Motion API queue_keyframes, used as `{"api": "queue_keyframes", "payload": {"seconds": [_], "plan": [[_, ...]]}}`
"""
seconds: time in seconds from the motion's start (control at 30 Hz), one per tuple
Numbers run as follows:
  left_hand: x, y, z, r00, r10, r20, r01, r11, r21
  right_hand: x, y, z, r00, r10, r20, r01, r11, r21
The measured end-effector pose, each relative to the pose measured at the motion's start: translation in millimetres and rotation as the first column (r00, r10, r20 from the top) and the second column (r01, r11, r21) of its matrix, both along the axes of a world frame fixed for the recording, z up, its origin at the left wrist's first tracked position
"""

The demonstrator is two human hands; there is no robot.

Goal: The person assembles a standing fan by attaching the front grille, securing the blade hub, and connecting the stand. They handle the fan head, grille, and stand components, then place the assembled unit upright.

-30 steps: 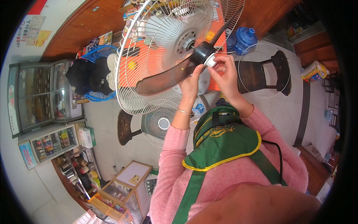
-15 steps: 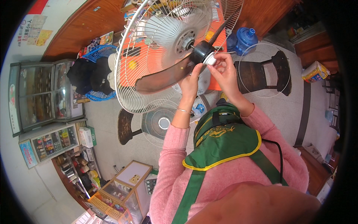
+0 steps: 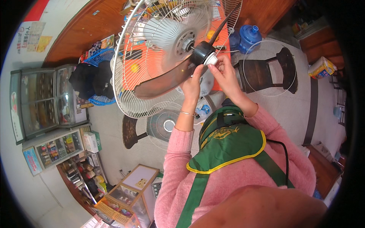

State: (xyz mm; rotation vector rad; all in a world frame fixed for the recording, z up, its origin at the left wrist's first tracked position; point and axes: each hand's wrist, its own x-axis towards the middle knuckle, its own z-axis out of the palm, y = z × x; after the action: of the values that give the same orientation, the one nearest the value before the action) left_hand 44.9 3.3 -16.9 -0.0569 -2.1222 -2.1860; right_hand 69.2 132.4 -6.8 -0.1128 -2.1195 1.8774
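Observation:
A fan with its front off stands before me, its white wire rear grille (image 3: pixel 118 78) around the pale motor housing (image 3: pixel 161 30). Dark translucent blades (image 3: pixel 161 83) spread from a black hub (image 3: pixel 201 52), which sits at the shaft. On the hub's near face is a white plastic nut (image 3: pixel 211 59). My right hand (image 3: pixel 226 77) pinches this nut between thumb and fingers. My left hand (image 3: pixel 191 86) is closed at the base of the lower blade, thumb up beside the nut; its other fingers are partly hidden behind the blade.
Below the fan, a round wire grille (image 3: pixel 165 123) rests near a dark stool (image 3: pixel 131 133). A thin hoop (image 3: pixel 244 72) lies over a dark wooden chair (image 3: pixel 259 75). Blue water jugs (image 3: pixel 249 36) stand beyond the orange-topped table (image 3: pixel 220 26). Display cabinets (image 3: pixel 61 150) line the left.
The hub, blades and both hands sit slightly further left and lower in the view, with the whole scene shifted a little. My right fingers remain on the nut, their grip slightly changed.

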Motion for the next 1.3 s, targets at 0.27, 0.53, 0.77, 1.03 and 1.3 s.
{"api": "queue_keyframes", "payload": {"seconds": [0.27,0.53,0.77,1.03,1.3], "plan": [[1,1,3,0.999,-0.002,-0.043,0.002,1.000,-0.019,1,10,10,0.953,0.145,0.268,-0.121,0.987,-0.104],[-3,-2,-6,0.999,0.003,-0.047,-0.005,0.999,-0.048,2,6,14,0.979,0.088,0.183,-0.075,0.994,-0.081],[0,-1,-5,0.998,0.014,-0.068,-0.018,0.998,-0.054,-1,8,11,0.989,0.014,0.145,-0.017,1.000,0.018],[-3,-1,-9,0.992,0.046,-0.120,-0.055,0.996,-0.070,-4,12,12,0.990,0.021,0.137,-0.027,0.999,0.041],[-7,-1,-14,0.973,0.037,-0.229,-0.058,0.994,-0.089,-8,10,11,0.984,0.018,0.175,-0.030,0.998,0.063]]}}
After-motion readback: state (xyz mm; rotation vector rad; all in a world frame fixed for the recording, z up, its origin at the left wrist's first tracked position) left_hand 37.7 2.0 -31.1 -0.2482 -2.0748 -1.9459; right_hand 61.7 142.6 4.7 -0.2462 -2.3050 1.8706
